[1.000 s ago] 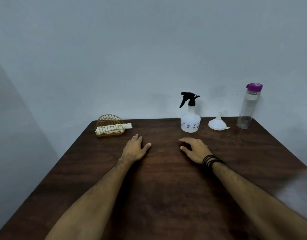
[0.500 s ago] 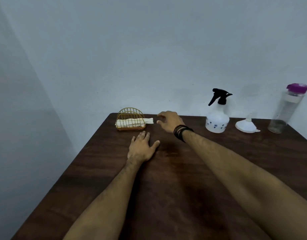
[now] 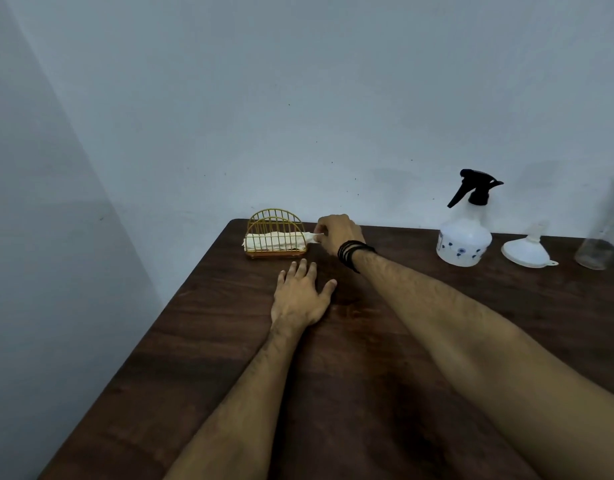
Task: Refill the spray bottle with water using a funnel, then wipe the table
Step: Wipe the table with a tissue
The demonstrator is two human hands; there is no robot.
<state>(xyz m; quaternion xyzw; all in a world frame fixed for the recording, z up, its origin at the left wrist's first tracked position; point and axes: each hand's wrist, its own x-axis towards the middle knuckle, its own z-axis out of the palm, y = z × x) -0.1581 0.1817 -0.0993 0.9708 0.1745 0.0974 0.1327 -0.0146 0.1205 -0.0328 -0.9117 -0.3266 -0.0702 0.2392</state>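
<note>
At the rack (image 3: 276,233), the cloth (image 3: 310,236) is pinched by the right hand (image 3: 338,232); the left hand (image 3: 300,296) is laid flat, grip wide, on the surface (image 3: 385,375).

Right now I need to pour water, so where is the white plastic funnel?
In the head view, the white plastic funnel sits upside down at the table's far right, between the white spray bottle and the clear bottle.

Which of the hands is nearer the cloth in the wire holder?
Right. The right hand pinches the cloth's end sticking out of the holder. The left hand lies flat on the table, nearer the person, not touching it.
</note>
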